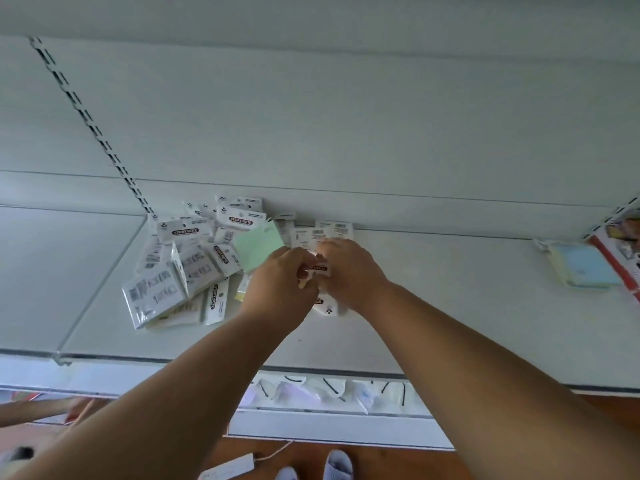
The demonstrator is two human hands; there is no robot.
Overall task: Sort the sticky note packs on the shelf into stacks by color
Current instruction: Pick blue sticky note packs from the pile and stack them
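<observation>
Gripping one white sticky note pack (320, 269) together, the left hand (280, 289) and right hand (349, 271) curl fingers round it, at three o'clock of the unsorted pile (187, 265). Sorting looks early; next, choosing its color stack.

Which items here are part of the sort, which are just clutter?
In the job:
- pile of packs
- green pack
- pack gripped by left hand and right hand
- row of packs at the back wall
- blue stack far right
- shelf

Lying about:
- red box
- bagged items on the lower shelf
</observation>
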